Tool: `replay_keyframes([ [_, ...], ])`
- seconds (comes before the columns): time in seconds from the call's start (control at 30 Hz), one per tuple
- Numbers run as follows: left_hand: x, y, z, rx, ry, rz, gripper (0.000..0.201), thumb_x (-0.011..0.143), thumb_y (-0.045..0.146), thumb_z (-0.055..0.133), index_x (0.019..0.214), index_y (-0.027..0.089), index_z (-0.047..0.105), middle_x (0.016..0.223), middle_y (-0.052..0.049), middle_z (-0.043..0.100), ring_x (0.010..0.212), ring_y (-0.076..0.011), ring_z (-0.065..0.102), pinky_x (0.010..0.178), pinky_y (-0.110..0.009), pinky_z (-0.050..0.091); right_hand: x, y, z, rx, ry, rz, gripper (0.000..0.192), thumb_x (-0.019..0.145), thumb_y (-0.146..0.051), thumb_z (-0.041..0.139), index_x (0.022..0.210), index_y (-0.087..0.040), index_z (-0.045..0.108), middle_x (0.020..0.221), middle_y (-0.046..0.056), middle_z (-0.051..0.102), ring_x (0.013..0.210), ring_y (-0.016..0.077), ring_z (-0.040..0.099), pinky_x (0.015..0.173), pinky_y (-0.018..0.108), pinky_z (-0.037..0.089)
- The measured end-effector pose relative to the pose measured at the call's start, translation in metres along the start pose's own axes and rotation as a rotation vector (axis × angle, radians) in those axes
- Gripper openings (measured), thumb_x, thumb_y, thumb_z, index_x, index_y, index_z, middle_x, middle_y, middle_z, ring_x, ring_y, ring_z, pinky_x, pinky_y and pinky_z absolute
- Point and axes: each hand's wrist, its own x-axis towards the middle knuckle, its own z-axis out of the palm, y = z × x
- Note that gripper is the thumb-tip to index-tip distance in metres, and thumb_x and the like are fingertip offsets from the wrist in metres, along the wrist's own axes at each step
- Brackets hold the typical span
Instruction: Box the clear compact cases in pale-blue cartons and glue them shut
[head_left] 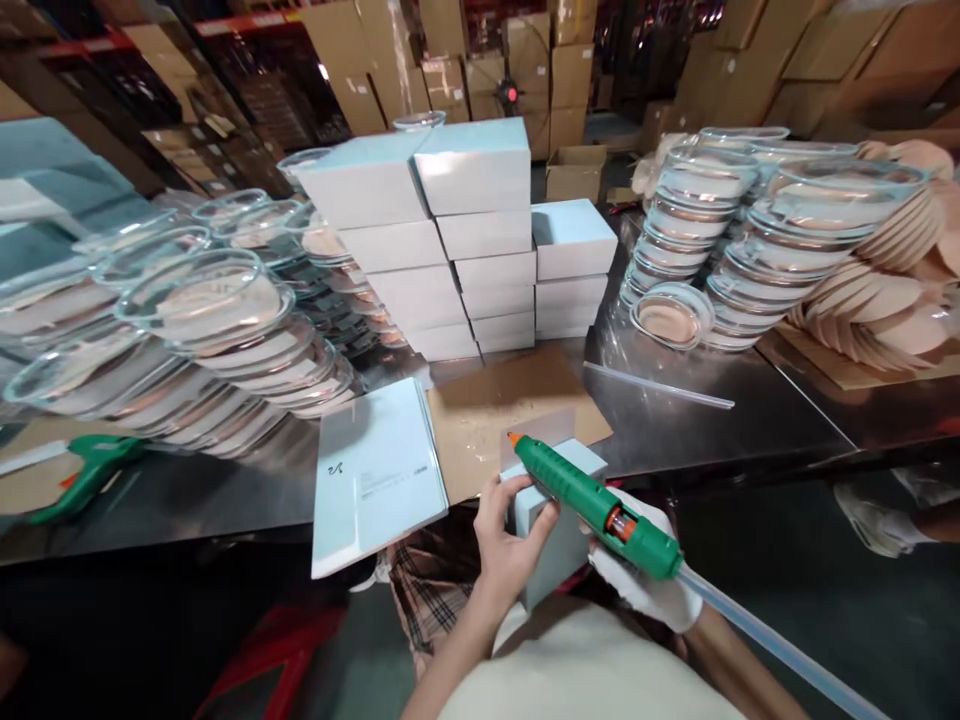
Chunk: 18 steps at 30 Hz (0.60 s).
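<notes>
My left hand (pixel 504 540) grips the near side of a small pale blue box (pixel 556 500) that stands at the table's front edge with its top flap raised. My right hand (pixel 651 580), in a white glove, holds a green glue gun (pixel 592 497) with a clear glue stick trailing out of its back. The gun's orange nozzle points at the box's open flap, close above it. A flat pale blue box sleeve (pixel 375 480) lies just left of my left hand.
A stack of closed pale blue boxes (pixel 465 240) stands mid-table behind a brown cardboard sheet (pixel 495 400). Piles of clear round plastic cases (pixel 195 330) fill the left, more (pixel 750 230) the right. A second green glue gun (pixel 90 470) lies far left. A loose glue stick (pixel 660 387) lies right.
</notes>
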Motion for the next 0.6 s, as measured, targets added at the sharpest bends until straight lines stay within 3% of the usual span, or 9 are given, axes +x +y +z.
replay_keyframes([
  [0.17,-0.001,-0.002,-0.002,-0.013,0.018,-0.017,0.025,0.087,0.041,0.080,0.105,0.025,0.075,0.103,-0.006,0.074,0.102,-0.0263,0.067,0.092,-0.037,0.052,-0.001,-0.002,-0.001,-0.078,0.074,-0.045,0.021,0.074,-0.042,0.080,0.086,-0.026,0.072,0.082,0.008,0.074,0.077,0.0276,0.070,0.075,0.040,0.062],
  [0.43,-0.008,-0.008,-0.009,-0.033,0.012,-0.144,0.032,0.085,0.051,0.080,0.103,0.025,0.076,0.106,-0.007,0.072,0.109,-0.0297,0.065,0.098,-0.041,0.049,-0.003,0.024,-0.020,0.080,0.257,0.291,0.030,0.071,-0.048,0.082,0.086,-0.023,0.076,0.087,0.010,0.080,0.075,0.0289,0.074,0.067,0.041,0.062],
  [0.6,-0.008,-0.009,-0.014,-0.084,0.056,-0.177,0.033,0.084,0.052,0.080,0.102,0.024,0.076,0.103,-0.006,0.071,0.103,-0.0271,0.065,0.091,-0.036,0.049,0.003,0.027,-0.030,0.195,0.327,0.346,0.034,0.068,-0.049,0.084,0.088,-0.022,0.076,0.071,0.004,0.074,0.054,0.0192,0.061,0.048,0.032,0.048],
])
